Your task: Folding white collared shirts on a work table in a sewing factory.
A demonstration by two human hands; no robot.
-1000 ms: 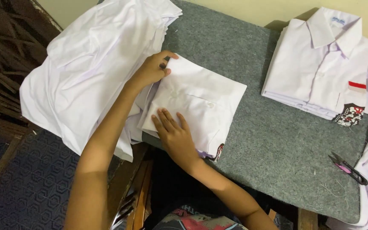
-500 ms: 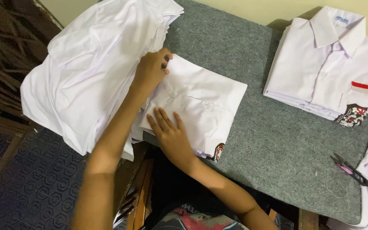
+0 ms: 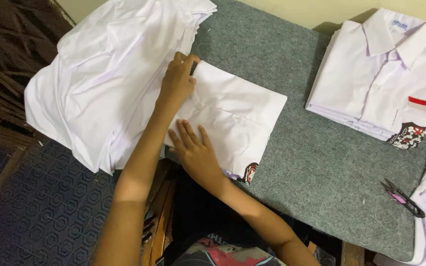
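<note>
Left hand: left hand (image 3: pixel 177 81) curls over the far left corner of the folded white cotton shirt (image 3: pixel 232 116), fingers bent and pinching the cloth edge, though how much fabric sits inside the pinch is hard to tell from above.
Right hand: right hand (image 3: pixel 196 150) lies flat on the near edge of the same shirt, fingers spread and pressing, gripping nothing.
Shirt position: at the near left part of the grey felt table top (image 3: pixel 321 162), touching the loose heap of white shirts (image 3: pixel 104 79) on its left; a dark patterned badge shows at its near corner.
Step in hand: squaring and flattening the fold, by my reading.
Next move calls for: holding the near edge down while the corner is tucked straight.
Nearby: neat stack of folded white collared shirts (image 3: pixel 375 81) well apart at far right; small black and pink thread snips (image 3: pixel 403 198) at the right edge.
</note>
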